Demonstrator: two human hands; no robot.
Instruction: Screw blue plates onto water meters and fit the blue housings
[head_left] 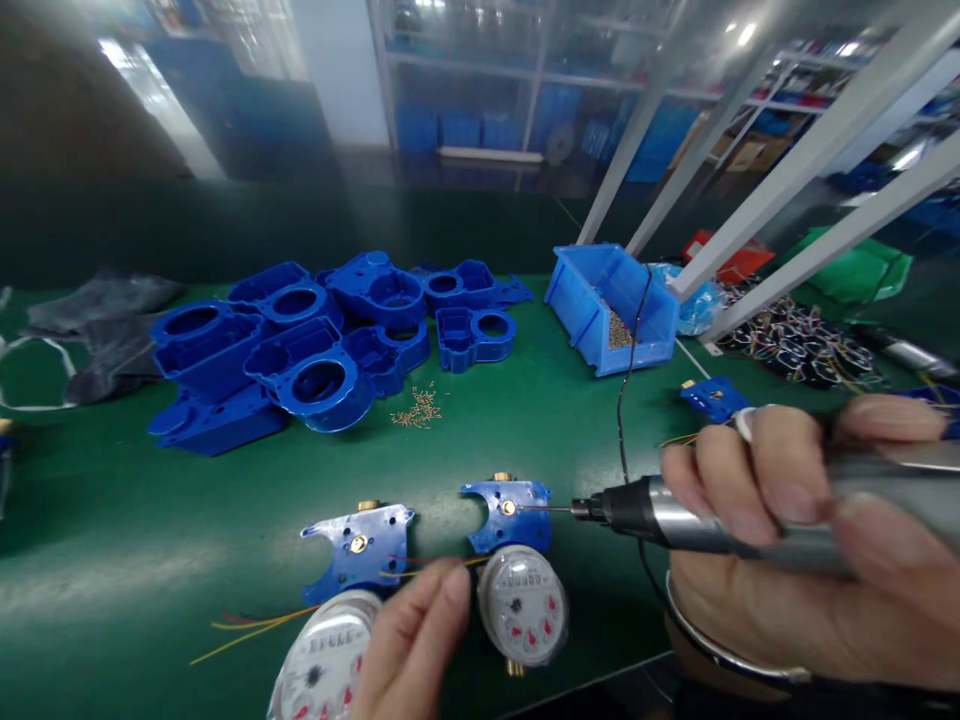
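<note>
My right hand [795, 520] is wrapped round a grey electric screwdriver [697, 510] with a black nose. Its thin bit points left, and the tip appears to meet the brass fitting on a blue plastic bracket [525, 520]. Beside that bracket lies a round water meter [523, 605] with red pointers on its dial. Thumb and finger of my left hand [420, 635] are pinched on the thin yellow and red wires [476, 561] by this meter. Further left are a second blue bracket [360, 550] and a second meter [330, 655], partly hidden by my left hand.
Blue plastic housings [322, 390] lie piled at the back left, with small screws [420, 408] in front. A blue bin [600, 320] holds more small parts. A black cord [621, 420] hangs before it. Wired parts [795, 335] and slanting metal posts [825, 120] stand right.
</note>
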